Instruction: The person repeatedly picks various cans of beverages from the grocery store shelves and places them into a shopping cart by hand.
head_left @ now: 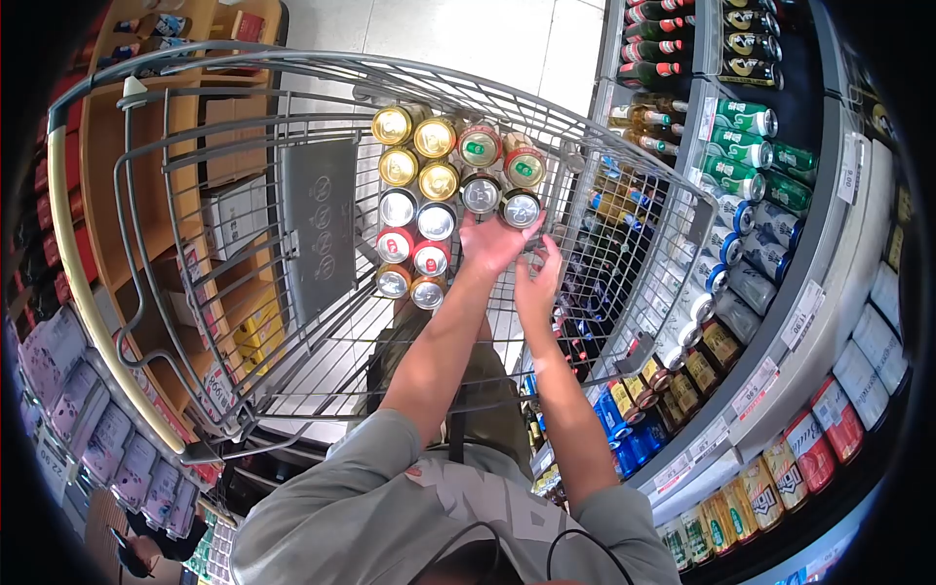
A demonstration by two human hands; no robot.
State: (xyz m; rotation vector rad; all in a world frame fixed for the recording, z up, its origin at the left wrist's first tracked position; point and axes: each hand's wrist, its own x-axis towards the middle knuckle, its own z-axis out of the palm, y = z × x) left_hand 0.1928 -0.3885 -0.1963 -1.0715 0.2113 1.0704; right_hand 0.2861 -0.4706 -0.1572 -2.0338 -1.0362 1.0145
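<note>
Rows of upright cans stand in a grey wire shopping cart. Gold-topped cans are at the far left of the group, with two green-tabbed cans beside them. Nearer me are silver-topped cans, red-rimmed cans and orange-rimmed cans. My left hand reaches in palm up, against a dark-rimmed silver can; most of its fingers are hidden by the cans. My right hand is just to its right, fingers apart and slightly curled, holding nothing.
Shelves of cans and bottles line the right side, with price labels on their edges. On the left are wooden shelves with boxes and packs. Someone's hand with a phone shows at the lower left.
</note>
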